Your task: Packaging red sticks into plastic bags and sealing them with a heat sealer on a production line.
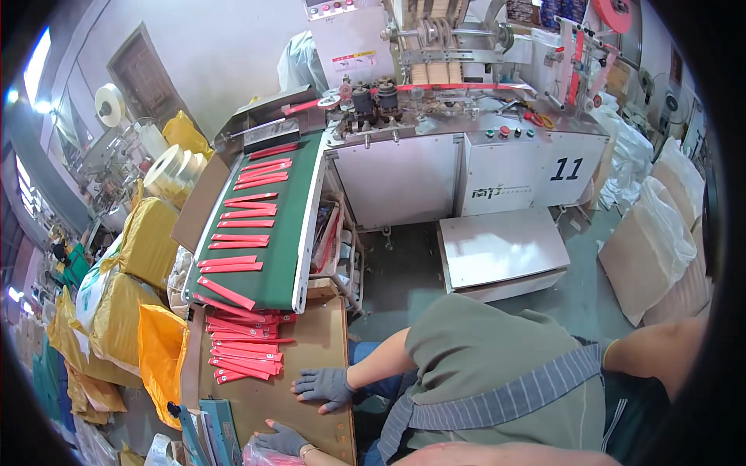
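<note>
My right hand (323, 387), in a grey glove with bare fingertips, lies palm down on the brown tabletop (311, 342), fingers spread and nothing held. Nearer the lower edge, my left hand (281, 439), gloved alike and with a band at the wrist, rests against a clear plastic bag (268, 454) with red contents. Its visible fingers are stretched; part of the hand meets the bag. Beyond both hands, a loose pile of slim red packets (245, 349) lies at the conveyor's lower end, some askew. More red packets (247, 224) lie crosswise along the green belt (284, 256).
A steel machine (396, 179) stands beyond the conveyor, with scissors (538, 119) on top. A white box (505, 248) is on the floor. Yellow sacks (140, 241) and an orange bag (162, 357) flank the left. Another bare arm (657, 357) enters at right; whose is unclear.
</note>
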Tool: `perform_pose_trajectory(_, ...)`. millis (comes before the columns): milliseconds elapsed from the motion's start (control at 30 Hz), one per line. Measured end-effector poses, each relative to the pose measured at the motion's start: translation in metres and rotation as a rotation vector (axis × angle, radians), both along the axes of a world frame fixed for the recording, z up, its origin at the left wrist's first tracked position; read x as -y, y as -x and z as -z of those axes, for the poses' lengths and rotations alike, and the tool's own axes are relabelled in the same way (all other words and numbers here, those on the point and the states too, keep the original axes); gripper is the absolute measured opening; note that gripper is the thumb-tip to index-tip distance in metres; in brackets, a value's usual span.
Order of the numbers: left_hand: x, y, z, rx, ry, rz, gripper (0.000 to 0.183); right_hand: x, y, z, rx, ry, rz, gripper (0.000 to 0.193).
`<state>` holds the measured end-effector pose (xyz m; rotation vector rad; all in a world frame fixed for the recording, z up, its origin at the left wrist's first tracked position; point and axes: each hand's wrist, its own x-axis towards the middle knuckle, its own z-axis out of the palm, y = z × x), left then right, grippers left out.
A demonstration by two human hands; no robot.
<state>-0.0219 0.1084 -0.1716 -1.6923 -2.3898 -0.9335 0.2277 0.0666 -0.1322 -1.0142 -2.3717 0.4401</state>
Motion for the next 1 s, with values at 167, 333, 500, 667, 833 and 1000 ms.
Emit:
perform_pose_trajectory(167, -0.003, 0.030, 0.031, -0.235, -0.095, -0.110, 0.064, -0.012, 0.018, 0.001, -0.033, -0.055, -0.049, 0.060)
perform_pose_trajectory(333, 0.006, -0.011, -0.034, -0.303, -0.058, -0.060, 0.060, -0.012, 0.012, -0.020, -0.036, -0.130, -0.012, 0.050)
perform_pose_trajectory(500, 0.021, -0.052, -0.046, -0.234, -0.173, -0.068, 0.058, -0.008, -0.006, -0.018, 0.031, -0.141, 0.037, 0.058)
perform_pose_trajectory(667, 0.036, -0.062, -0.030, 0.241, 0.122, -0.091, 0.069, -0.007, 0.003, -0.019, 0.169, -0.075, -0.040, 0.065)
perform_pose_trajectory(833, 0.040, -0.062, -0.034, 0.225, 0.059, -0.057, 0.065, -0.010, 0.008, -0.024, 0.148, -0.091, -0.041, 0.062)
perform_pose_trajectory(1000, 0.033, -0.061, -0.021, 0.164, -0.028, -0.053, 0.062, -0.012, 0.007, -0.027, 0.138, -0.046, -0.042, 0.065)
